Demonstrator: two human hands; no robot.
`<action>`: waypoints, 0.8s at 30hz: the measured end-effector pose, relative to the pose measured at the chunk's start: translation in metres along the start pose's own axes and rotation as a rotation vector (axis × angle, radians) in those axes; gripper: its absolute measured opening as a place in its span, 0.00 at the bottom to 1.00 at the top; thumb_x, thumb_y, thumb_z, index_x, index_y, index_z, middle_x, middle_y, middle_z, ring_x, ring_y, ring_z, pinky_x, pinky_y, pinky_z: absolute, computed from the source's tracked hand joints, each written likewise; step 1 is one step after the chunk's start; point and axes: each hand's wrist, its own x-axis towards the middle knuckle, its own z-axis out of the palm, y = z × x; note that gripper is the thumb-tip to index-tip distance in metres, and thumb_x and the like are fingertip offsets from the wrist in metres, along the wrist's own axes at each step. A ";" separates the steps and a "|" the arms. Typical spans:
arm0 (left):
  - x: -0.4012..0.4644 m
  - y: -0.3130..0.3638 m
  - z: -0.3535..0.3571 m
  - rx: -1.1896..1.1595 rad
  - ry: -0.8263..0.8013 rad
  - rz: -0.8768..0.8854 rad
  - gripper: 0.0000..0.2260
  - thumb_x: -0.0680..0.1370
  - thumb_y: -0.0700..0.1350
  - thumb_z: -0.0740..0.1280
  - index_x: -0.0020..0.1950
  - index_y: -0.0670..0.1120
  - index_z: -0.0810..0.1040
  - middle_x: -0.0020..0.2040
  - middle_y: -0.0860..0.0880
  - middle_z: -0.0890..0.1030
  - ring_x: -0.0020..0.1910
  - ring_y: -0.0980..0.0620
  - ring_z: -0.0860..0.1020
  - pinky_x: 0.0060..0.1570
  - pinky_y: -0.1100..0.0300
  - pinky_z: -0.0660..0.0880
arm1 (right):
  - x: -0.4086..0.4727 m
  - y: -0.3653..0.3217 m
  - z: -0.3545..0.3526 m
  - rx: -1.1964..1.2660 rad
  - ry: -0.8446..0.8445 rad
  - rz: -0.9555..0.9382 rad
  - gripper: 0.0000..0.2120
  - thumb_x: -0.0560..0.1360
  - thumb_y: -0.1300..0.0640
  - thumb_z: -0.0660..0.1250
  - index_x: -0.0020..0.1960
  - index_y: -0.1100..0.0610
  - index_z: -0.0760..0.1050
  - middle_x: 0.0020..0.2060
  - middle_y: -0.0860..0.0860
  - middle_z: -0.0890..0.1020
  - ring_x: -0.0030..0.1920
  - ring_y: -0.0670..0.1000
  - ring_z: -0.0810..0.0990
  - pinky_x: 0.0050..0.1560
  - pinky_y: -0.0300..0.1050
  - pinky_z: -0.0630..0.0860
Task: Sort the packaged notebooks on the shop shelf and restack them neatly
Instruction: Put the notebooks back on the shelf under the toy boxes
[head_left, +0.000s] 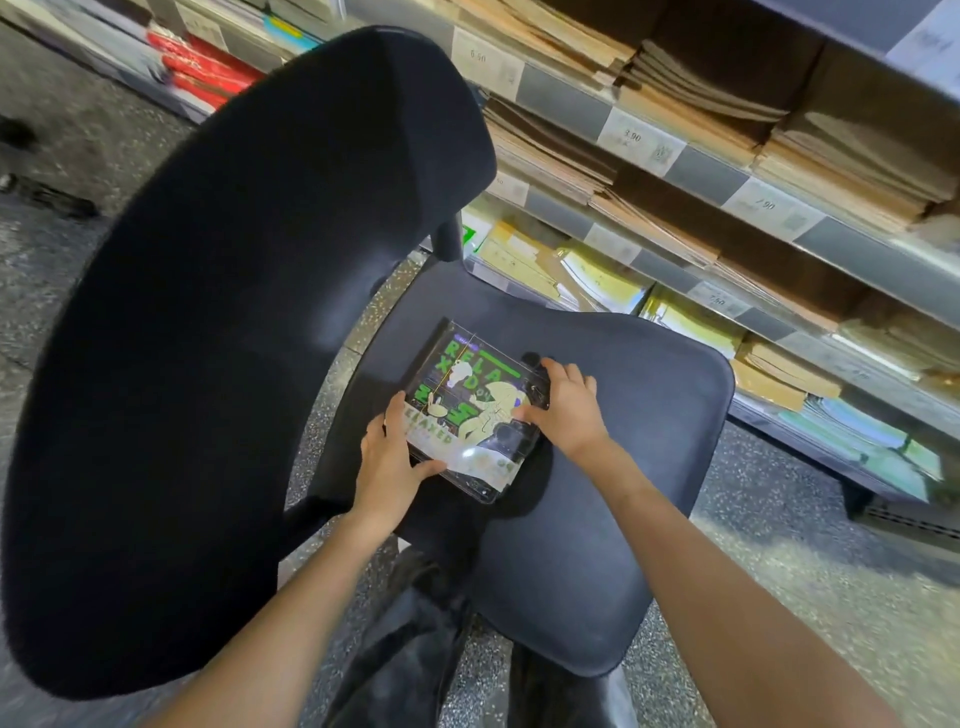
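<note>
A stack of packaged notebooks (470, 402), wrapped in clear plastic with a black, green and cream cover, lies on the dark seat of an office chair (623, 519). My left hand (389, 465) grips the stack's near left corner, thumb on top. On the right edge my right hand (563, 405) presses with its fingers curled over the cover. How many notebooks the stack holds is hidden.
The chair's black backrest (234, 338) fills the left. Shop shelves (701, 171) with price tags run along the right, holding brown kraft notebooks (691, 83), yellow-green packs (597, 280) and red packs (202, 67). Speckled floor (779, 545) surrounds the chair.
</note>
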 end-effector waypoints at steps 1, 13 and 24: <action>0.000 0.001 0.001 -0.022 0.010 -0.006 0.44 0.68 0.41 0.76 0.75 0.47 0.52 0.70 0.39 0.61 0.69 0.42 0.60 0.65 0.49 0.61 | 0.001 -0.001 0.000 0.000 -0.009 0.001 0.38 0.72 0.49 0.70 0.74 0.59 0.56 0.66 0.58 0.66 0.65 0.61 0.62 0.66 0.48 0.58; 0.006 -0.001 0.004 -0.051 0.022 -0.062 0.46 0.64 0.38 0.78 0.74 0.42 0.54 0.64 0.39 0.63 0.65 0.42 0.61 0.63 0.56 0.60 | -0.002 -0.006 -0.009 0.144 -0.063 -0.001 0.38 0.69 0.53 0.74 0.73 0.60 0.60 0.55 0.54 0.63 0.62 0.56 0.63 0.63 0.42 0.62; 0.009 -0.003 -0.002 0.005 0.007 -0.036 0.47 0.60 0.41 0.80 0.71 0.40 0.56 0.65 0.40 0.66 0.65 0.42 0.62 0.63 0.52 0.62 | -0.002 -0.008 -0.018 0.266 -0.094 -0.028 0.31 0.64 0.61 0.77 0.62 0.55 0.65 0.55 0.54 0.71 0.59 0.56 0.70 0.55 0.45 0.68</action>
